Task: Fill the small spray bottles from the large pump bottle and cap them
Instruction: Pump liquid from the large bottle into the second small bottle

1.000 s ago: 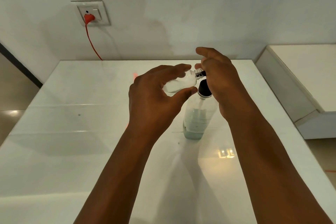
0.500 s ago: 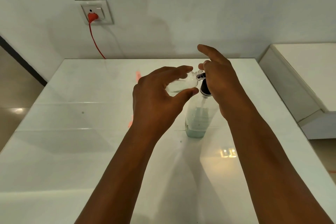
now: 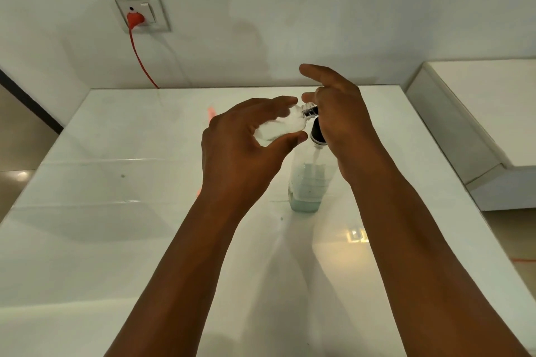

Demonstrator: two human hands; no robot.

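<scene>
Clear small bottle lies tilted in the left hand, gripped between fingers and thumb, neck touching the pump of the large bottle on the table. Misalignment would probably cause spillage. Right hand covers the pump; its grip cannot be determined.

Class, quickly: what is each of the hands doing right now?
Left hand: holds the small bottle, tilted.
Right hand: fingers at the bottle's neck; grip hidden.
</scene>
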